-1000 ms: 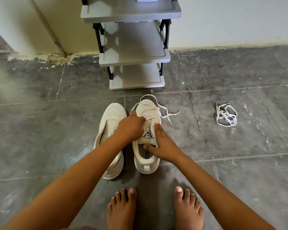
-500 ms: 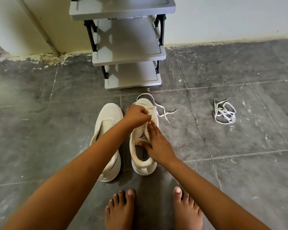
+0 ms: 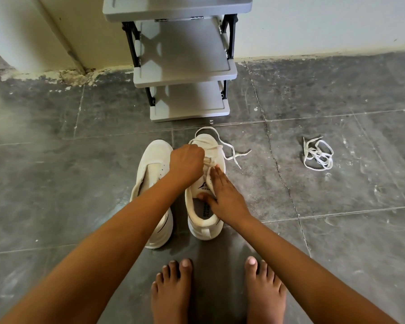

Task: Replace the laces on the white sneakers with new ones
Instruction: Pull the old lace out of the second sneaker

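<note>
L grip point(image 3: 185, 163) in fist on lace point(image 3: 209, 160)

Left hand point(image 3: 186, 163) fisted, knuckles up; right hand point(image 3: 225, 195) flat, fingers point(image 3: 216, 176) straight, thumb spread leftward.

Sneaker tongue point(image 3: 200, 186): triangle logo w/ letters "EED" legible, rest covered. Insole point(image 3: 202, 209): dark print, too small to read.

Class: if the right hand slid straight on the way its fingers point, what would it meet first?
The right hand would probably meet the lace on the sneaker, beside the left hand gripping it; depth is unclear.
</note>
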A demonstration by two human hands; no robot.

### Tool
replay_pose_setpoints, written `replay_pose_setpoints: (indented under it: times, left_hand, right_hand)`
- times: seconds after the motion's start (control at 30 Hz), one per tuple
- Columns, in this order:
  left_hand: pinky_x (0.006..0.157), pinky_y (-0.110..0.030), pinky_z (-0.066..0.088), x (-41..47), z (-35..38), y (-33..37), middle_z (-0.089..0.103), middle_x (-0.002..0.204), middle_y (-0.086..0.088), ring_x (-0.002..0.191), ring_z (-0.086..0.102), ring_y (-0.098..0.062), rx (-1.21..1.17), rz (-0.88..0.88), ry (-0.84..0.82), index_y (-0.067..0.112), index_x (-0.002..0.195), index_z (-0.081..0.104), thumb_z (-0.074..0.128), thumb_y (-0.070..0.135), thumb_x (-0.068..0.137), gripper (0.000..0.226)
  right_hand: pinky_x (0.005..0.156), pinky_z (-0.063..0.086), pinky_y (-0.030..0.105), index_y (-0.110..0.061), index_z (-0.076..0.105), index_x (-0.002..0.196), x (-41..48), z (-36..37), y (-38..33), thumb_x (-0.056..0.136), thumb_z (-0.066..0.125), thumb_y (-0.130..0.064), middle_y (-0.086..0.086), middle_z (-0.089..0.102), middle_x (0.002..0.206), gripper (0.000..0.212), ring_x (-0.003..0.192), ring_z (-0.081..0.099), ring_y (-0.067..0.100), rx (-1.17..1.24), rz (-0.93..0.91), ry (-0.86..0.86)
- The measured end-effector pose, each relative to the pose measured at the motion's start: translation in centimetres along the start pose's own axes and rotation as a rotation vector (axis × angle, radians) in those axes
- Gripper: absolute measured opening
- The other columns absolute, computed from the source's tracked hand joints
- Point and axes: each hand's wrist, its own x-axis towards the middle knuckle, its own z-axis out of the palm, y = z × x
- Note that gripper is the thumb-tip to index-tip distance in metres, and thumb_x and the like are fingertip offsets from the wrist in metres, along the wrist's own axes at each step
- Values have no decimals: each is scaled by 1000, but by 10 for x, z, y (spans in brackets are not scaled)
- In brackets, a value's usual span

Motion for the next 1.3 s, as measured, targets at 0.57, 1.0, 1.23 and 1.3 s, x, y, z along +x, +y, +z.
replay_pose_setpoints:
  times: [0.57, 1.0, 1.23, 1.3]
  left_hand:
    - [68, -29, 39, -3, 1, -5, 61, 105, -10, 92, 59, -27, -73, -38, -8, 9, 98, 69, 52, 16, 91, 19]
    - [89, -31, 45, -4, -11, -14, 66, 111, -8, 100, 60, -20, -402, -45, -127, 11, 113, 67, 68, 20, 83, 31]
    - [76, -29, 44, 1, 1, -9, 66, 103, -11, 94, 60, -25, -242, -82, -79, 8, 99, 70, 62, 14, 85, 18]
    - [76, -31, 45, 2, -6, -9, 67, 94, -10, 90, 61, -24, -266, -85, -68, 6, 93, 71, 65, 19, 86, 16]
  right_hand:
    - [114, 18, 27, -11, 4, 151, 0, 0, 1, 94, 44, -48, 3, 2, 160, 78, 146, 6, 14, 0, -17, 0]
    - [112, 24, 28, -13, 4, 151, 1, 0, 2, 95, 43, -47, 1, 2, 160, 76, 146, 7, 13, 0, -16, -23]
    - [113, 22, 28, -12, 3, 151, 1, 0, 2, 95, 43, -46, 1, 0, 160, 77, 146, 6, 13, -13, -32, -24]
    - [113, 21, 28, -11, 3, 151, 1, -1, 2, 96, 42, -46, 2, 0, 160, 76, 146, 5, 13, -21, -28, -44]
